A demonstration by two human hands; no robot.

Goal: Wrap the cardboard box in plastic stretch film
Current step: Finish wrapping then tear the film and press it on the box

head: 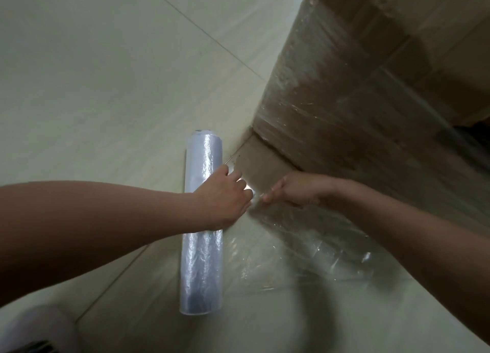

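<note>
A tall cardboard box (358, 69) stands on the tiled floor at the right, its side covered in shiny stretch film. A roll of clear stretch film (202, 260) lies on the floor just left of the box's corner. A loose sheet of film (305, 246) runs from the roll towards the box base. My left hand (225, 196) rests over the roll's middle with its fingers closed on the film edge. My right hand (294, 188) pinches the same film edge, fingertips almost touching the left hand's.
Pale floor tiles (92, 87) with thin grout lines spread to the left and behind. A white rounded object (34, 329) sits at the bottom left corner. A dark gap (474, 132) shows at the box's right edge.
</note>
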